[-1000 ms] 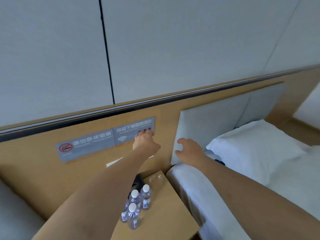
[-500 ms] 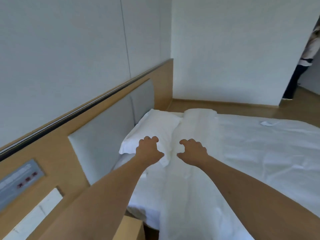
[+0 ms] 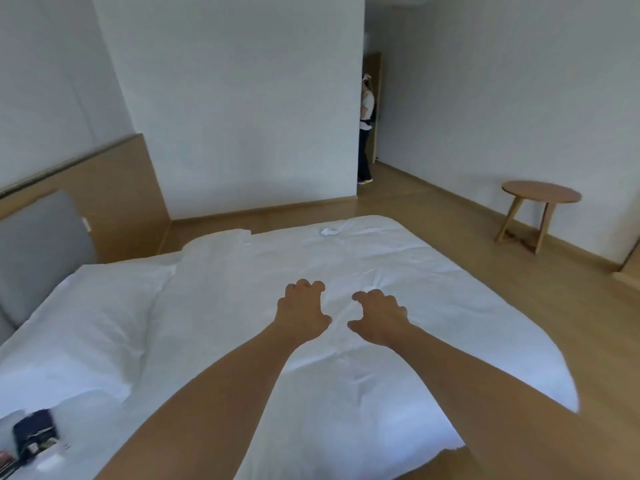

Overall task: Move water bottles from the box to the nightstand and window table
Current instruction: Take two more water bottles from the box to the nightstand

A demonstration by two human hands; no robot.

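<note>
White bed (image 3: 363,271) fills view, left hand (image 3: 302,313) and right hand (image 3: 379,318) held out above it side by side, fingers loosely curled, holding nothing; no water bottles in shot, round wooden surface (image 3: 541,191) stands bare by far wall, dark items, possibly a bag (image 3: 34,433), bottom left.

You are looking across a bed (image 3: 346,368) under a rumpled white duvet. A white pillow (image 3: 83,327) lies at its head end, against the grey padded headboard. Near the bed's far edge sits a small crumpled white item (image 3: 329,231). A dark pouch (image 3: 33,433) rests at the near corner beside the pillow. Beyond the bed, a round wooden side table (image 3: 540,192) stands on the wooden floor (image 3: 519,292).
</note>
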